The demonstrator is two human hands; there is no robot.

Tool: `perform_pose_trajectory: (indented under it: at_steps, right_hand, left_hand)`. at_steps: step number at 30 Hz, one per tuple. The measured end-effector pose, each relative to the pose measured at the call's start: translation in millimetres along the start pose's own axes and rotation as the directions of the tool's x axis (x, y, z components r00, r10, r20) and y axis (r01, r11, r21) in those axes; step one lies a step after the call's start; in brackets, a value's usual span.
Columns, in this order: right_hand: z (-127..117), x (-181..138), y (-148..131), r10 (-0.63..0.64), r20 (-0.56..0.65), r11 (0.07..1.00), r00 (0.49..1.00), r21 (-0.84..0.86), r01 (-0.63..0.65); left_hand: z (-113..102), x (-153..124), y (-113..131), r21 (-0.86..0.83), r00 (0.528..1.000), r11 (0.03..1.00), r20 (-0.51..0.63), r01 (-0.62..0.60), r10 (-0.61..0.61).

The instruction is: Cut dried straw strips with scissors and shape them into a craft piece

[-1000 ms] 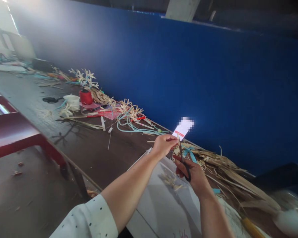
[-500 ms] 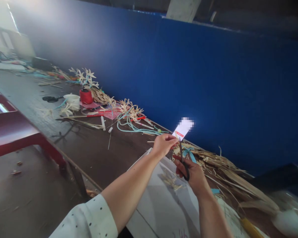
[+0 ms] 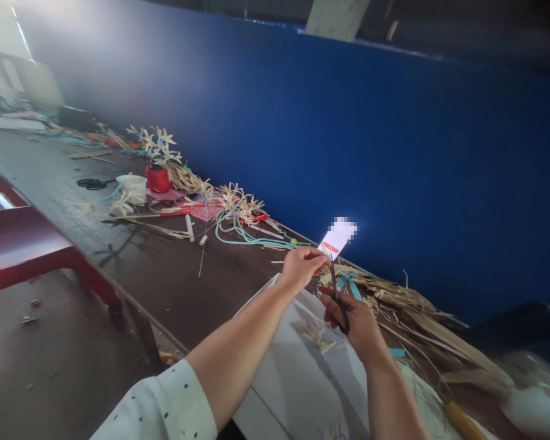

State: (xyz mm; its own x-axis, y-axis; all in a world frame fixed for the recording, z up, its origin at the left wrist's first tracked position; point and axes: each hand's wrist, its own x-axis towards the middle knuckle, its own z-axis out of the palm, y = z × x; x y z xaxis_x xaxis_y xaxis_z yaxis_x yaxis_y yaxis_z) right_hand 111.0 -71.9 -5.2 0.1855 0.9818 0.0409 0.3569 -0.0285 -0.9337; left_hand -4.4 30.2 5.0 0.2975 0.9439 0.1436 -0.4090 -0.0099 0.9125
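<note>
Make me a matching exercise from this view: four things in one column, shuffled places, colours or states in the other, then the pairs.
1. Right hand
2. Wall
3. Left hand
4. White cup

A. Blue
B. On the table, beside something red
C. Holding scissors
D. Pinching a pale strip

Pairs: 1-C, 2-A, 3-D, 4-B

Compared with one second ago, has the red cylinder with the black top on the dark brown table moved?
No, the red cylinder stands in the same place, judged against the round white cup and the blue wall.
</note>
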Motion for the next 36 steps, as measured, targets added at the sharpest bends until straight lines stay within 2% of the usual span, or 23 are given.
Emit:
perform_pose_trajectory:
  at_steps: [4, 11, 17, 21, 28, 33, 36]
  right_hand:
    - [2.0, -0.6, -0.5, 0.015, -0.075, 0.998, 0.997, 0.058, -0.011]
    - [1.1, 4.1, 10.1, 0.136, -0.166, 0.955, 0.977, 0.284, -0.085]
    - [0.7, 6.5, 5.9, 0.099, -0.309, 0.863, 0.946, 0.5, 0.073]
    - [-0.9, 7.0, 9.1, 0.009, -0.336, 0.872, 0.942, 0.463, 0.157]
    - [-2.0, 8.0, 14.6, -0.065, -0.381, 0.93, 0.922, 0.312, 0.194]
    - [0.0, 6.1, 7.9, -0.041, -0.391, 0.941, 0.919, 0.295, 0.168]
    - [2.2, 6.4, 6.2, -0.019, -0.382, 0.947, 0.924, 0.29, 0.14]
  left_hand:
    - [-0.1, -0.4, 2.6, -0.053, 1.0, 0.999, 0.001, -0.008, 0.008]
    - [0.9, -4.1, 6.8, -0.099, 0.998, 0.995, 0.062, 0.009, -0.003]
    - [2.3, -7.6, -0.5, 0.004, 0.979, 0.997, 0.186, 0.083, -0.082]
    - [5.2, -9.8, -8.9, 0.102, 0.957, 0.985, 0.241, 0.137, -0.159]
    - [5.8, -11.4, -14.6, 0.245, 0.948, 0.965, 0.276, 0.092, -0.16]
    - [9.1, -14.1, -13.8, 0.327, 0.98, 0.944, 0.173, 0.037, -0.098]
    - [13.0, -15.9, -12.4, 0.225, 0.987, 0.97, 0.112, 0.087, -0.115]
